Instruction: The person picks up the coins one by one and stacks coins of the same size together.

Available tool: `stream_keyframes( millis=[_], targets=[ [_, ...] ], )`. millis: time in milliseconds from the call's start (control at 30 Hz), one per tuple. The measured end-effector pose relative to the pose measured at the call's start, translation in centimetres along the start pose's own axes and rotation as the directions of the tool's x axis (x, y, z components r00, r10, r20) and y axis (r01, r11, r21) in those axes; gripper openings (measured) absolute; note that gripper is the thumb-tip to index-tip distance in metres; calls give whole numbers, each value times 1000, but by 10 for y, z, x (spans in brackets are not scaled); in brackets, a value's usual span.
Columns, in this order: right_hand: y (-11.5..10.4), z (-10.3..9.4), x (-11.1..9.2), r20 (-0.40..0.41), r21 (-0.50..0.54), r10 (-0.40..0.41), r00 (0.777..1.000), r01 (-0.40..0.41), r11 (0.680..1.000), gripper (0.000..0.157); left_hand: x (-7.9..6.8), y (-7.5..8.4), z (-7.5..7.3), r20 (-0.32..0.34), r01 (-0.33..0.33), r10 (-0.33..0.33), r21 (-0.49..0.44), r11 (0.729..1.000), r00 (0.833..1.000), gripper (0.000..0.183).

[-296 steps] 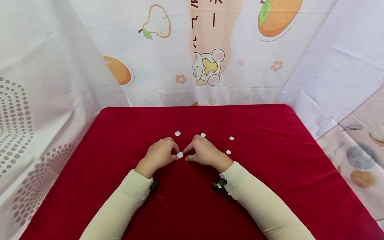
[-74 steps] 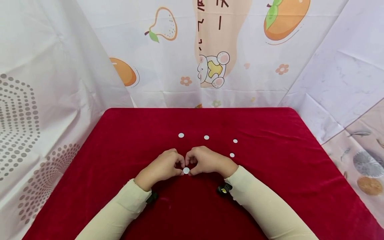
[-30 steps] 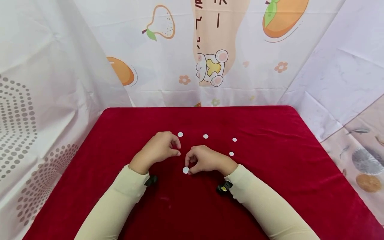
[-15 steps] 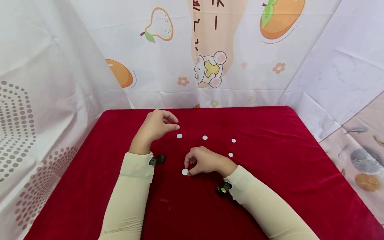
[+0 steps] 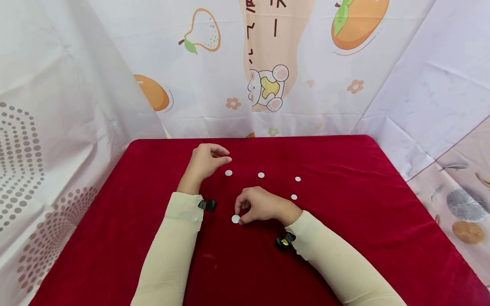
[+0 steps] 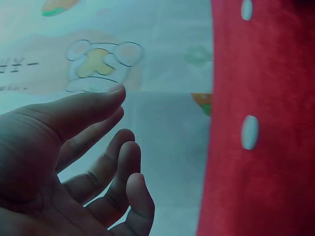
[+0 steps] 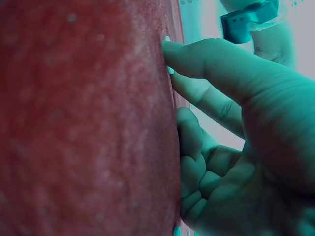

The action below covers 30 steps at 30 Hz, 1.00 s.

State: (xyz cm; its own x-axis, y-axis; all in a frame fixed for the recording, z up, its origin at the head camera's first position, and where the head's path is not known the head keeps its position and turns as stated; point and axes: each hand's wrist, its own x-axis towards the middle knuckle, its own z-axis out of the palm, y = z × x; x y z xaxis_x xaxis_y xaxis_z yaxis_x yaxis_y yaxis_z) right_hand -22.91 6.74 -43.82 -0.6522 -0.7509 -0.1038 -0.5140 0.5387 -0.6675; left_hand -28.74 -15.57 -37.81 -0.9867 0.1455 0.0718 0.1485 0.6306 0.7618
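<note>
closest in, the black wrist device (image 5: 286,240) sits under the right cuff, and just beyond it the right hand (image 5: 264,205) is down on the red cloth (image 5: 237,272). thumb and index finger are narrow, appearing to pinch the edge of the near white disc (image 5: 235,219), the others curled in. the right wrist view has those tips low against the cloth; how firm the grip is, i can't tell.

that's the delicate spot! a thin, flat piece with only its rim between two fingertips: press too hard on one side and it could skid or tip; lift carelessly and it could slip away. a ruck in the soft cloth might catch its edge, too.

further out, a lone white disc (image 5: 294,196) lies off to the right, and past it a loose row: right-end disc (image 5: 297,179), middle disc (image 5: 261,175), left-end disc (image 5: 228,173). nothing visible pins them, so a trailing wrist or sleeve could knock one askew.

and here's the left hand (image 5: 206,161), farthest forward, thumb well apart from loosely bent fingers, holding nothing. the left-end disc is its nearest neighbour; a low sweep back could brush it. behind everything, the printed curtain (image 5: 168,34).
</note>
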Motion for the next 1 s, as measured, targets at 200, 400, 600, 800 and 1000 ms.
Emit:
stream_keyframes(
  millis=[200, 400, 600, 800, 1000],
  targets=[
    [1, -1, 0, -1, -5, -4, 1000, 4, 1000, 13, 8, -16, 11, 42, 69, -70, 6, 998, 997, 28],
    [0, 0, -1, 0, -5, -5, 1000, 5, 1000, 13, 12, -29, 23, 93, 130, -130, 8, 992, 987, 28],
    [-1, -1, -1, 2, -12, -10, 1000, 10, 1000, 13, 12, -35, 28, 108, 157, -160, 35, 987, 981, 25],
    [-2, -1, -1, 4, -11, -6, 1000, 6, 1000, 14, 12, -38, 31, 116, 156, -162, 62, 986, 980, 25],
    [-1, -1, 0, 8, -10, -6, 1000, 6, 1000, 14, 12, -39, 33, 130, 172, -181, 77, 982, 975, 27]
  ],
)
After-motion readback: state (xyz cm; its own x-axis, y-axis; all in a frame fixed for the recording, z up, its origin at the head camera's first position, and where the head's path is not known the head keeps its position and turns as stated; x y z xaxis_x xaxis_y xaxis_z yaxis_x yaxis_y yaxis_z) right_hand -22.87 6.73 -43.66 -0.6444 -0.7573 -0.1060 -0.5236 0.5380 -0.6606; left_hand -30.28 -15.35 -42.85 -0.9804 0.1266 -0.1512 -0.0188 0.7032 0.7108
